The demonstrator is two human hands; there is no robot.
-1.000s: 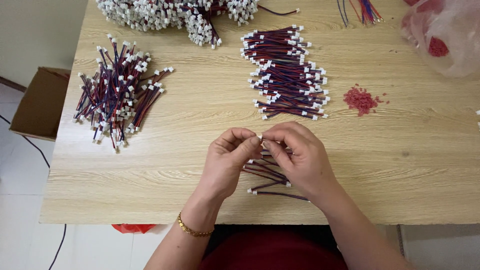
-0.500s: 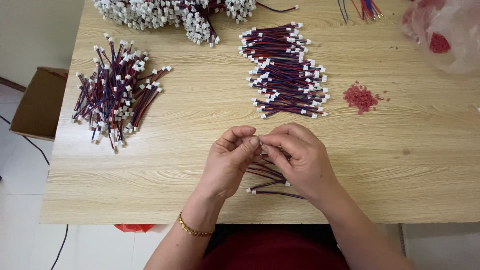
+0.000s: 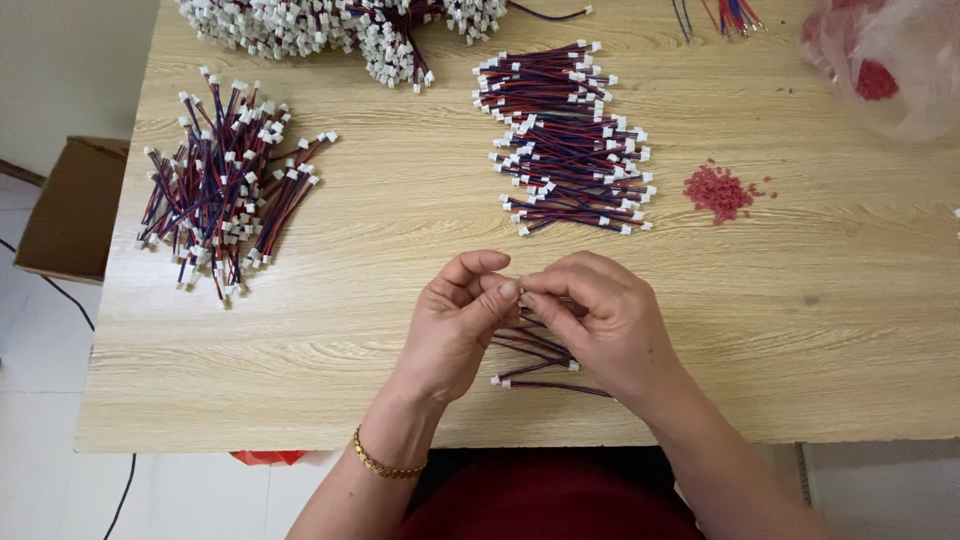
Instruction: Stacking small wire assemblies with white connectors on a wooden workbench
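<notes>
Fingertips meet at the centre of the head view: your left hand [image 3: 455, 325] and right hand [image 3: 595, 320] are pressed together, both pinching the end of one short wire lead [image 3: 520, 290] between thumb and forefinger. Against the frames before, your hands have barely shifted; the pinch has only tightened slightly, so the same small join is in hand. Beneath your right hand, just below centre, a few loose leads [image 3: 535, 360] lie on the wooden table [image 3: 380, 260]. Above centre sits a tidy stack of red-and-blue leads [image 3: 570, 145] with white plugs. At the left lies a looser heap [image 3: 225, 190]. Along the upper edge is a tangled bundle [image 3: 340, 25]. Right of centre is a small pile of red bits [image 3: 718, 190], and a clear bag [image 3: 890, 60] fills the upper right corner.
</notes>
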